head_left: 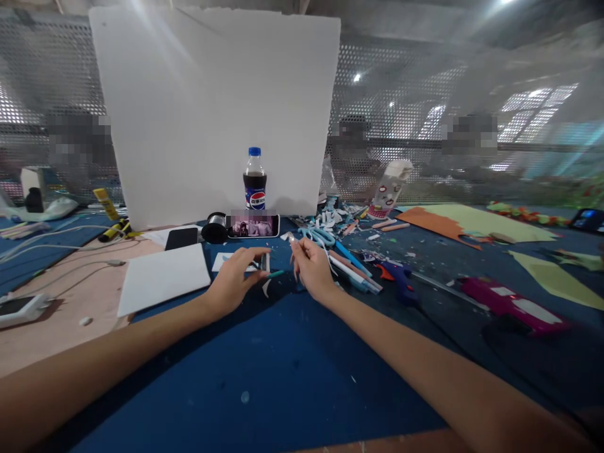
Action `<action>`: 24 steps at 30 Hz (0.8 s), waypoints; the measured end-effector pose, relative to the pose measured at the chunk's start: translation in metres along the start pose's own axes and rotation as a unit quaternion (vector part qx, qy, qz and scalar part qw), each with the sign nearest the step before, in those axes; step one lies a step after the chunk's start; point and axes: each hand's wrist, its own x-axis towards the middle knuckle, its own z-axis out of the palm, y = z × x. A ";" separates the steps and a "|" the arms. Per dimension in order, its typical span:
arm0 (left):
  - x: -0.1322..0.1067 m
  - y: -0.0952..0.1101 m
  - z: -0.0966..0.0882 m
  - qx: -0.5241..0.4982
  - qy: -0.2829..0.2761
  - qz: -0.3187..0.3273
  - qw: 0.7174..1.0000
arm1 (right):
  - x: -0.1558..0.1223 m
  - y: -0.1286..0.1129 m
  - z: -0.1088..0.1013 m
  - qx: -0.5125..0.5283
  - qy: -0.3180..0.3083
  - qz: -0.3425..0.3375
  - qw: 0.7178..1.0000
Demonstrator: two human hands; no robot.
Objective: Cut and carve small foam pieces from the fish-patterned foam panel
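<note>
My left hand (236, 277) hovers over the blue table mat (264, 365), its thumb and forefinger curved with a gap between them. Behind its fingers lies a small white card (221, 260), partly hidden. A thin teal strip (275, 274) shows beside the thumb tip; whether the thumb touches it I cannot tell. A curved white scrap (266, 288) is just below. To the right, my right hand (313, 265) is closed in a pinch, with something small and pale at its fingertips, too small to name. Light-blue scissors (317, 235) and several pens (352, 270) lie beside that hand.
A propped phone (253, 226) stands before a cola bottle (255, 182) and a large white board (212, 107). White sheets (165, 277) lie left. On the right are paper scraps (330, 217), a blue glue gun (401, 280), a magenta tool (512, 305) and coloured paper (486, 220).
</note>
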 end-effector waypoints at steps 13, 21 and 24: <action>0.010 -0.020 0.013 -0.317 -0.065 -0.145 0.935 | -0.004 -0.002 0.000 -0.147 -0.050 -0.137 0.978; 0.009 -0.017 0.011 -0.317 -0.079 -0.140 0.935 | -0.004 0.001 0.001 -0.183 -0.079 -0.171 0.965; 0.009 -0.018 0.012 -0.317 -0.079 -0.145 0.934 | -0.004 0.002 0.001 -0.188 -0.077 -0.179 0.963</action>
